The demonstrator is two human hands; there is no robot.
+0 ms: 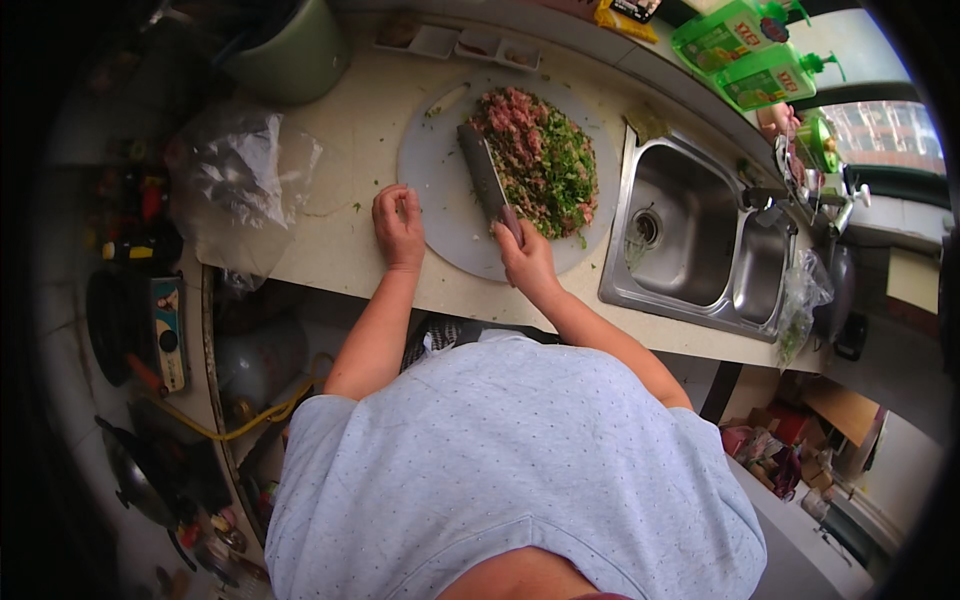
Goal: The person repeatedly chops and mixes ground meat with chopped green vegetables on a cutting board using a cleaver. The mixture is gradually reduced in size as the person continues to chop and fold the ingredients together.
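My right hand (529, 259) is closed around the handle of a kitchen cleaver (484, 171). The dark blade lies over a round white cutting board (450, 225), along the left edge of a mound of minced meat and chopped green herbs (551, 165). Pink meat shows at the mound's upper left, and greens cover much of its right side. My left hand (399, 226) rests at the board's left edge with its fingers curled; nothing shows in it, and its palm is partly hidden.
To the right is a double steel sink (679, 225). A clear plastic bag (240, 180) and a green pot (296, 56) stand left of the board. Small white dishes (499, 49) sit behind it. Green pump bottles (772, 79) stand at the back right.
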